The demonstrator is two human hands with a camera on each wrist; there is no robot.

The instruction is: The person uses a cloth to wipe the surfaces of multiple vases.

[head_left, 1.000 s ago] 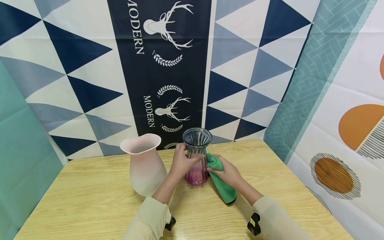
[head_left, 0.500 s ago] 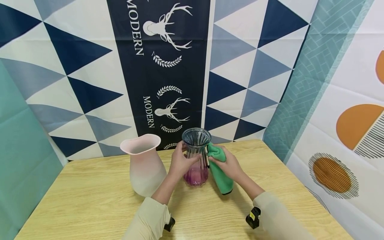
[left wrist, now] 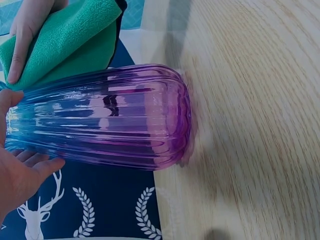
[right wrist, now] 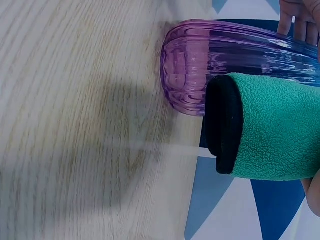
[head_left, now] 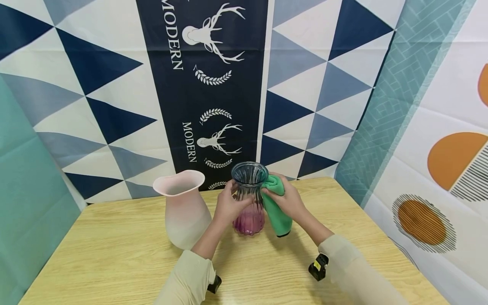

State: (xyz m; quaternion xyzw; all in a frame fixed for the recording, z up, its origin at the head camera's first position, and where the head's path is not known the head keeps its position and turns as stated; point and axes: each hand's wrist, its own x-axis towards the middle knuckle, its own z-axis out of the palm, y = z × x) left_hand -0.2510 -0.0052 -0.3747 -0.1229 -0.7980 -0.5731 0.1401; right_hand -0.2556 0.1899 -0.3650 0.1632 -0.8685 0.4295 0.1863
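A person's left hand [head_left: 228, 205] grips the ribbed glass vase [head_left: 249, 199], fingers [head_left: 231, 187] curled round its narrow neck, steadying it upright on the table [head_left: 114, 254] just beside a frosted pink vase [head_left: 183, 207]. The right hand [head_left: 287, 199] pinches a folded green cloth [head_left: 277, 212] against the vase's right side, fingers pressed together over the fabric. Over the past second the cloth has climbed from the vase's belly to just under the flared rim, and its dangling tail has lifted with it; the wiping looks to have covered that flank bottom to top, leaving the rim and the far side to do. The vase is clear, fluted glass, blue-grey above and shading to purple at the rounded base. The cloth is soft, nubbly fleece with a dark underside. The table is pale wood-grain laminate; a printed triangle backdrop [head_left: 95, 84] hangs behind.
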